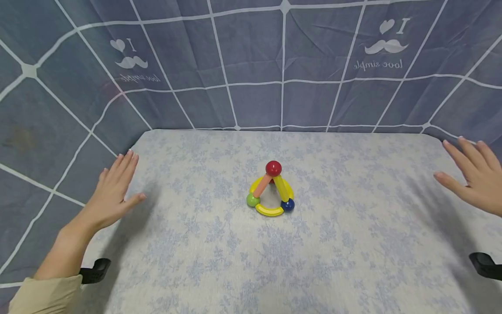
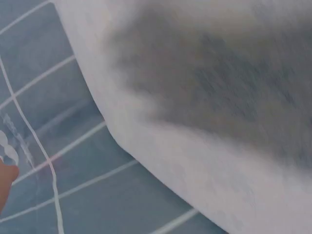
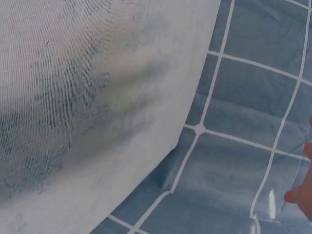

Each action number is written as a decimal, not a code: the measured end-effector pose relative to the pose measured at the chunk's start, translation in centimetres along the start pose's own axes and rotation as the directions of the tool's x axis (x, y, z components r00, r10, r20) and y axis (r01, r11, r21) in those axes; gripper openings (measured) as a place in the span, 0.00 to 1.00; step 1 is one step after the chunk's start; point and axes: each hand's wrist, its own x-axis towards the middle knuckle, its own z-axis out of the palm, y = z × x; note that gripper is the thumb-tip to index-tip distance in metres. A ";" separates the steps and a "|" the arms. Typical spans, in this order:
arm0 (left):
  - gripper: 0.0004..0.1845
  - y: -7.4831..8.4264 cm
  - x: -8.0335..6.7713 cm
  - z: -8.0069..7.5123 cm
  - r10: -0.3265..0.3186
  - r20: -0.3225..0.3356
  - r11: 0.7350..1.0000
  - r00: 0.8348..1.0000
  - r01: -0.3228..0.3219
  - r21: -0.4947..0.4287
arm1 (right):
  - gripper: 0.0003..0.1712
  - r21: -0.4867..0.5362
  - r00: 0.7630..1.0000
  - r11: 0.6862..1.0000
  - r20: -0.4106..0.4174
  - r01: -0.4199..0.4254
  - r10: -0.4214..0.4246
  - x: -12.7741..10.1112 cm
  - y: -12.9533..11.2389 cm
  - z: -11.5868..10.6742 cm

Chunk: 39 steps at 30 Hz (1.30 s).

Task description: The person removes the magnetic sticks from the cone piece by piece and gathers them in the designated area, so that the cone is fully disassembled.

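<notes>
In the head view, a small pyramid of toy rods and balls stands on the table. A red ball tops it, an orange and a yellow rod slope down to a green ball and a dark blue ball, and curved yellow pieces form its base. The left hand is held above the table's left side, fingers straight, thumb spread, holding nothing. Over the right side hovers the right hand, its fingers spread and bare. Both hands are well apart from the pyramid. Each wrist view catches only a bit of fingers at its edge.
A pale cloth with blue flowers covers the table. Behind it and to the left hangs a blue-grey curtain with white grid lines and mirrored print. Black wrist straps show at both wrists, and hand shadows fall on the cloth.
</notes>
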 end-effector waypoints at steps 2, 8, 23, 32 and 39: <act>0.46 0.7 0.5 0.2 0.015 -0.033 0.998 0.999 -0.017 -0.057 | 0.47 0.005 0.998 0.999 -0.047 0.033 -0.033 0.3 -0.3 0.0; 0.42 3.9 2.1 1.6 0.004 -0.141 0.959 0.990 -0.044 -0.281 | 0.36 0.195 0.990 0.975 -0.106 0.111 -0.092 1.5 -2.7 -0.7; 0.28 12.6 7.8 6.7 -0.024 0.031 0.594 0.999 0.039 -0.803 | 0.30 0.558 0.943 0.765 -0.120 0.323 -0.311 5.8 -14.2 -0.9; 0.26 14.6 10.3 8.5 -0.016 0.074 0.533 0.997 0.071 -0.843 | 0.27 0.646 0.902 0.663 -0.097 0.378 -0.421 8.4 -19.3 0.6; 0.27 15.8 11.4 9.6 -0.013 0.058 0.538 0.998 0.056 -0.841 | 0.25 0.706 0.860 0.582 -0.077 0.404 -0.504 9.1 -22.7 1.4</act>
